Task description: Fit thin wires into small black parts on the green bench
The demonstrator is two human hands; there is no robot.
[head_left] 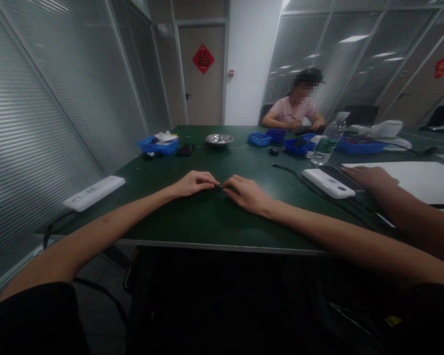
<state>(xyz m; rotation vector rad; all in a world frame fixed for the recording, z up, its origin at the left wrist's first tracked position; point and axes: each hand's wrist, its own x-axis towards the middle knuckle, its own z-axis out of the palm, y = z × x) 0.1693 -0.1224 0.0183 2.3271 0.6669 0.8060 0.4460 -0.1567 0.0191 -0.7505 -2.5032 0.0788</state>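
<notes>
Both my hands meet over the green table [192, 222], close to its front edge. Between their fingertips is a small dark piece [218, 188], too small to name. My left hand [194, 184] pinches it from the left with thumb and fingers pressed together. From the right, my right hand [246, 193] has its fingers closed at the other side of the same piece. My fingers cover part of it. Behind the hands stands a shiny metal bowl [219, 144].
White power banks lie left [94, 193] and right [328, 183], with black cables. A co-worker's arm [399, 197] rests at the right by a dark phone and white sheet [429, 180]. Behind are blue trays [259, 139], a tilted plastic bottle [330, 140] and a seated person [294, 111].
</notes>
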